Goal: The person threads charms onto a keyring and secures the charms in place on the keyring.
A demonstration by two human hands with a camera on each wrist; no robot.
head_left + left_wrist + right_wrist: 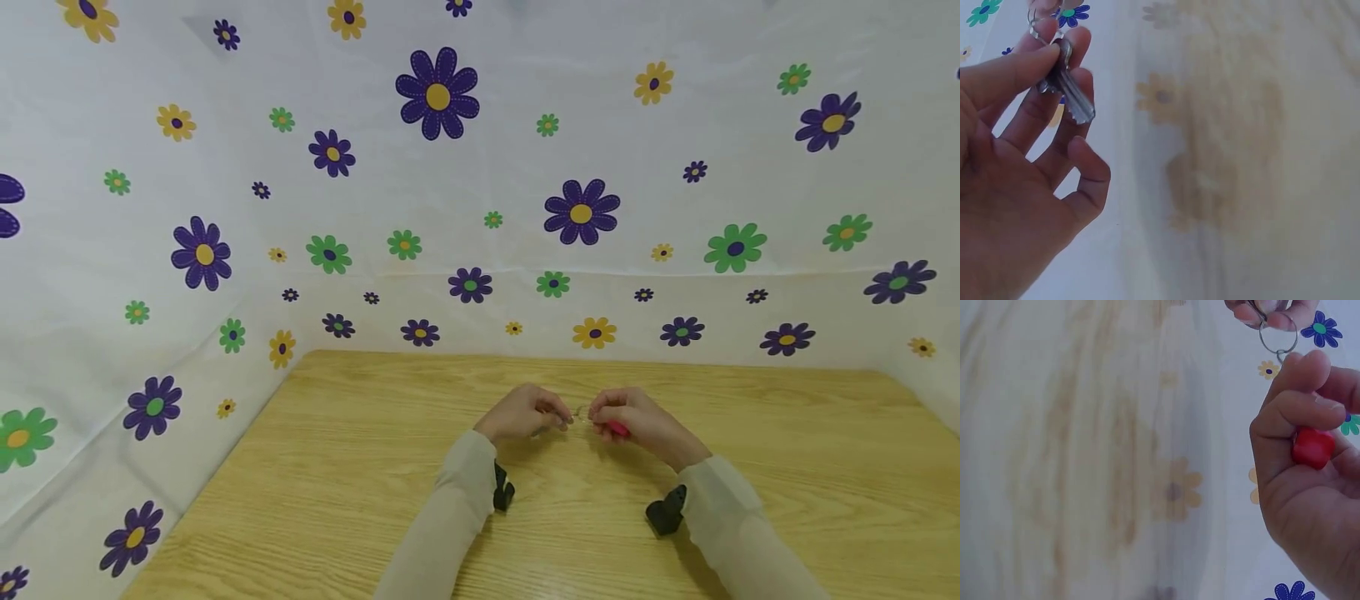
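Observation:
My left hand (527,412) pinches a silver key (1071,90) between thumb and fingers, its toothed blade pointing down past the fingertips in the left wrist view. A thin metal key ring (1278,337) spans the gap between the two hands. In my right hand (636,421) the fingers curl round a red object (1313,448); only its rounded end shows, so its kind is hidden. A small link joins the ring near the right fingertips. Both hands are held close together over the table.
The wooden table (337,500) lies under both arms. A white cloth with printed flowers (495,167) hangs behind it and along the left side. Black wrist cameras (666,510) sit under the sleeves.

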